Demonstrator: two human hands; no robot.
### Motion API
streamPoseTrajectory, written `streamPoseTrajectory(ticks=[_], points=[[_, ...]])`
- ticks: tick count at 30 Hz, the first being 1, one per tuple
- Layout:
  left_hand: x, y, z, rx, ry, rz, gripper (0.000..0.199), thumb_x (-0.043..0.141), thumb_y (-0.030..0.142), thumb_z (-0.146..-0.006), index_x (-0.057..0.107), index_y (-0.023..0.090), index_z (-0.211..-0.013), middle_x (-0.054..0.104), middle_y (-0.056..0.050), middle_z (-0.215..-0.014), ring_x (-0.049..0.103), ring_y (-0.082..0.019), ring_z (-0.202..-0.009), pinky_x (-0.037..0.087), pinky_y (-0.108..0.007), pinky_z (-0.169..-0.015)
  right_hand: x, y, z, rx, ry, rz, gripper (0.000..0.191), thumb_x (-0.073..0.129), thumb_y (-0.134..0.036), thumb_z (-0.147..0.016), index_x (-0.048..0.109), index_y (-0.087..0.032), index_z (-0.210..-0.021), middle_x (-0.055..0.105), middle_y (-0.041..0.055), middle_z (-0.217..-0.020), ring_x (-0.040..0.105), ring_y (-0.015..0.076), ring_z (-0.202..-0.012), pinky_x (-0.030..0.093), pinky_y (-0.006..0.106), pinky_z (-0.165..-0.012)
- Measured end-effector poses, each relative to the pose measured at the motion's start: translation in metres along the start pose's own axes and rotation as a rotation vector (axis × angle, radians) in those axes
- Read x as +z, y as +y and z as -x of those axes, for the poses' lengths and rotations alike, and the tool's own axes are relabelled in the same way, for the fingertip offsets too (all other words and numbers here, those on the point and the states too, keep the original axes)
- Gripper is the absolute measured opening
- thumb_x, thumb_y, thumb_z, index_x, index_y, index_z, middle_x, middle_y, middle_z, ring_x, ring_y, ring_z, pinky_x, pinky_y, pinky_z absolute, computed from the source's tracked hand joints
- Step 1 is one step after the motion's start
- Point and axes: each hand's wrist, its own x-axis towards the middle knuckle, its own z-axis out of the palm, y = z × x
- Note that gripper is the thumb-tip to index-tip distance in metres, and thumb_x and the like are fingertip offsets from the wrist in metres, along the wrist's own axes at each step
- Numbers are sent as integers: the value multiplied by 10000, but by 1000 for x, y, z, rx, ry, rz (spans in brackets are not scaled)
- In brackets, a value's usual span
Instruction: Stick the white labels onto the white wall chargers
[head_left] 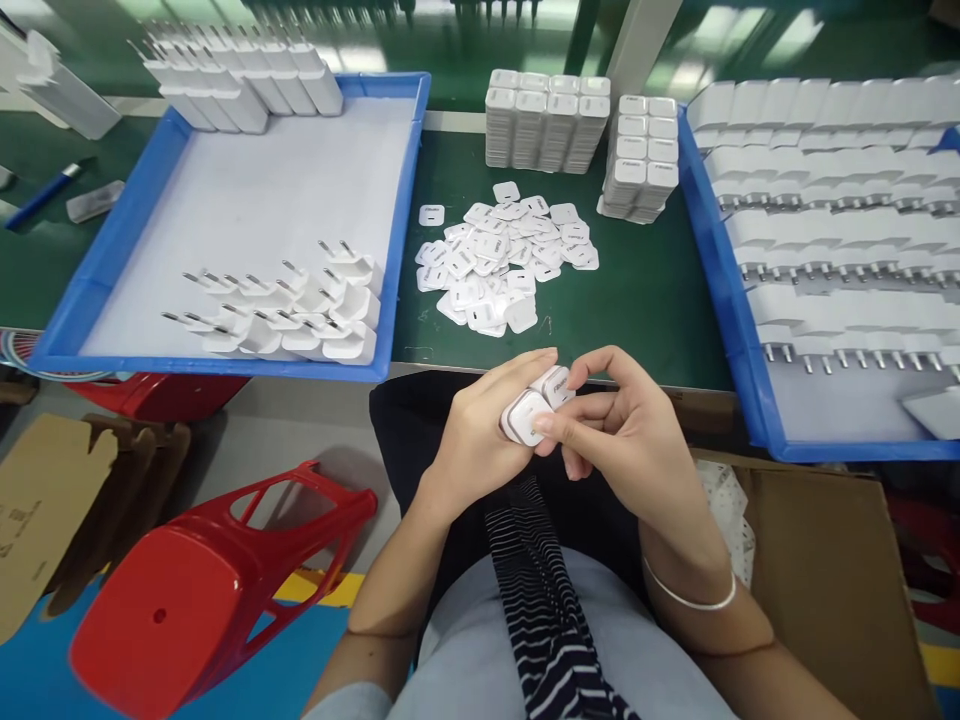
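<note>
My left hand (491, 420) is wrapped round two short stacks of small white face plates (523, 416) with rounded corners, held above my lap at the table's front edge. My right hand (619, 420) pinches at the same stacks, its thumb on the front plate and its index finger at the far edge of the rear stack. The lower parts of the stacks are hidden by my fingers. Just beyond my hands, a loose pile of face plates (491, 250) with small dark slots lies on the green table (637, 320).
A blue-rimmed tray (401, 230) at left bears white plug chargers (352, 300), pins up. Another blue tray (739, 320) at right carries rows of chargers. Neat plate stacks (547, 120) stand at the back. A red stool (180, 610) and cardboard (832, 560) flank me below.
</note>
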Motion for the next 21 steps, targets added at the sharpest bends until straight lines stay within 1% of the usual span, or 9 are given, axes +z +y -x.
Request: streamPoseTrajectory(ticks=[7, 11, 12, 14, 16, 17, 21], points=[[2, 2, 1, 34, 18, -1, 448, 749, 208, -850, 673, 152, -1288, 713, -146, -1319, 681, -246, -1241, 577, -383, -1072, -3, 1, 2, 38, -45, -38, 463, 862, -267, -729, 426, -239, -884, 720, -41, -557, 508, 74, -332, 396, 147, -348], [4, 6, 0, 62, 10, -14, 436, 725, 189, -864, 667, 156, -1295, 709, -141, -1328, 680, -247, -1246, 578, -394, -1077, -7, -1, 1, 25, -54, -5, 484, 873, -320, -722, 419, -241, -873, 722, -32, -554, 493, 80, -315, 366, 156, -326], [5, 6, 0, 72, 2, -18, 429, 704, 176, -876, 663, 167, -1303, 708, -133, -1333, 681, -245, -1246, 580, -398, -1074, -8, -1, 0, 16, -49, 10, 491, 879, -328, -715, 419, -242, -866, 701, -46, -524, 481, 80, -306, 353, 156, -321], [8, 5, -1, 79, -10, -7, 423, 678, 156, -889, 661, 186, -1310, 710, -117, -1335, 683, -242, -1244, 586, -403, -1067, -10, -1, 0, -18, -17, 46, 504, 898, -329, -693, 426, -244, -852, 604, -102, -430, 448, 76, -286, 321, 153, -315], [12, 4, -2, 57, 3, 53, 411, 692, 157, -884, 678, 201, -1292, 722, -102, -1317, 693, -241, -1228, 592, -391, -1055, -12, 0, 0, -64, 27, 86, 502, 912, -317, -680, 446, -245, -853, 496, -149, -370, 416, 72, -276, 296, 153, -321], [13, 4, -3, 35, 16, 104, 403, 718, 170, -873, 692, 209, -1273, 734, -93, -1297, 704, -241, -1209, 597, -382, -1046, -13, 1, 0, -85, 33, 100, 488, 910, -314, -688, 460, -245, -864, 472, -156, -364, 407, 71, -276, 288, 156, -325], [15, 6, -7, -55, 33, 319, 391, 809, 208, -816, 737, 231, -1199, 763, -74, -1239, 742, -240, -1128, 610, -351, -1003, -15, 3, 6, -155, -33, 52, 339, 808, -302, -829, 487, -249, -923, 520, -136, -391, 363, 63, -270, 245, 162, -330]])
